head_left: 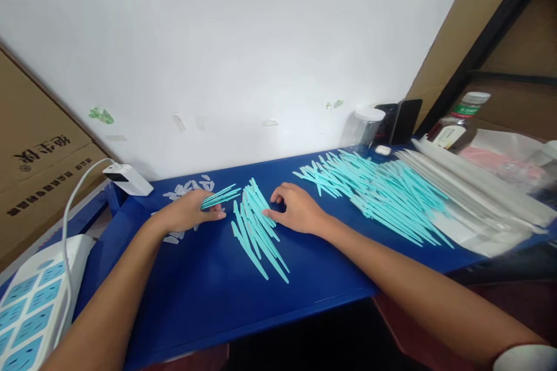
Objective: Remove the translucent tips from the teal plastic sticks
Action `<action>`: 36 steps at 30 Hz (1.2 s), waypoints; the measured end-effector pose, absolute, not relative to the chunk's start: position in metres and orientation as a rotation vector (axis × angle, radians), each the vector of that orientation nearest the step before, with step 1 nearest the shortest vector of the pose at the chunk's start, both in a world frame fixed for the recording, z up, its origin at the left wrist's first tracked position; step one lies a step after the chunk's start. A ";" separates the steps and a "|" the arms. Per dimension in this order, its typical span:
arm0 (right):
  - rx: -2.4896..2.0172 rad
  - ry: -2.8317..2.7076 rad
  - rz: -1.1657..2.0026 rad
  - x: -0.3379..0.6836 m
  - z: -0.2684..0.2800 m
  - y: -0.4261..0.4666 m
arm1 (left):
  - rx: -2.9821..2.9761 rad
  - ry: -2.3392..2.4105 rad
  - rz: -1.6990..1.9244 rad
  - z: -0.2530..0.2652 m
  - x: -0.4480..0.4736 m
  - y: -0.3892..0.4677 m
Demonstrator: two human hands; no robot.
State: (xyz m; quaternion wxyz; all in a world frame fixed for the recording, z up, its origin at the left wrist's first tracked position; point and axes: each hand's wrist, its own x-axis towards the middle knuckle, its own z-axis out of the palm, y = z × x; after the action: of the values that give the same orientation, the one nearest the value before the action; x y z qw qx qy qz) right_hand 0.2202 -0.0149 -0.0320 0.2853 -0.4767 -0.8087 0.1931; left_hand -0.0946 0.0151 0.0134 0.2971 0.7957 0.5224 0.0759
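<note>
My left hand [191,210] is closed around a small bundle of thin turquoise plastic sticks [221,196], their ends pointing right. Under and behind it lie small translucent whitish plastic pieces [187,188], partly hidden by the hand. Just to the right, a loose pile of the same slim, tapered sticks [256,226] rests on the blue table [209,295]. My right hand [298,207] is at the right side of this pile, fingers bent, thumb apart from them and at the sticks' edge. Nothing shows in its grasp.
A larger heap of turquoise sticks [383,194] spreads to the right, beside clear plastic bags [474,203]. Behind stand a lidded jar [368,127], dark phones [405,122] and a bottle [456,122]. At left are a white device [128,179], a cable and a power strip [39,295].
</note>
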 end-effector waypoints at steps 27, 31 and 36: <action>-1.139 -1.800 0.919 0.249 -0.013 -0.001 | 1.900 1.421 0.762 0.007 -0.062 0.007; -1.121 -1.799 0.932 0.249 -0.013 -0.001 | 1.902 1.413 0.742 0.009 -0.062 0.006; -1.118 -1.789 0.915 0.250 -0.012 0.000 | 1.899 1.433 0.756 0.010 -0.062 0.007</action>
State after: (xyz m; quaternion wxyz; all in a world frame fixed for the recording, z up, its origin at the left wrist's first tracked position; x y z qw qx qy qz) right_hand 0.2496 0.0000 -0.0125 0.4088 -0.4436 -0.7099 0.3634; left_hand -0.0625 0.0065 0.0098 0.3169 0.7214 0.5445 0.2873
